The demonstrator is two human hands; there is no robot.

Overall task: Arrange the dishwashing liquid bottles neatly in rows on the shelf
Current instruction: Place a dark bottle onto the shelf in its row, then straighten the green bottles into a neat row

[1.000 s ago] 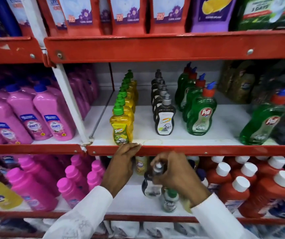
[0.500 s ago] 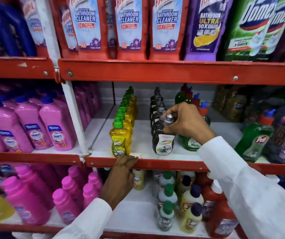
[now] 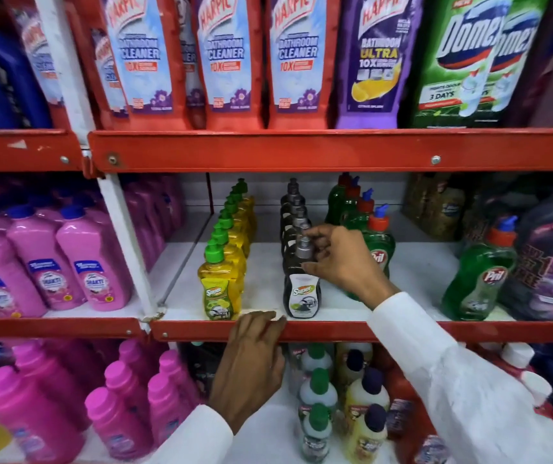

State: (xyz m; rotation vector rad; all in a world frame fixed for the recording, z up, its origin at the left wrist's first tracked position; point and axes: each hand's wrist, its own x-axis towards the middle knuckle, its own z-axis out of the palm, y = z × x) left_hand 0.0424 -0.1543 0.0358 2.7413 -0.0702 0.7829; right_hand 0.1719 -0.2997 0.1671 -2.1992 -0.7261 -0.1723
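On the middle shelf [image 3: 402, 331] three rows of dishwashing bottles run front to back: yellow ones with green caps [image 3: 219, 289], black ones with grey caps [image 3: 301, 296], and green Pril bottles [image 3: 380, 249]. The front black bottle stands upright near the shelf's front lip. My right hand [image 3: 338, 262] is at its neck, with finger and thumb around the grey cap. My left hand [image 3: 251, 356] lies over the red shelf lip, just below the yellow row. A lone green Pril bottle [image 3: 479, 276] stands apart at the right.
Pink bottles [image 3: 94, 262] fill the bay to the left. Bathroom cleaner pouches [image 3: 224, 61] stand on the shelf above. Small green- and dark-capped bottles [image 3: 318, 390] sit on the shelf below, with red bottles beside them. Dark packs [image 3: 552, 262] crowd the far right.
My right hand lifted a black bottle from the lower shelf and set it at the front of the black row. My left hand stayed on the shelf lip. The view tilted upward.
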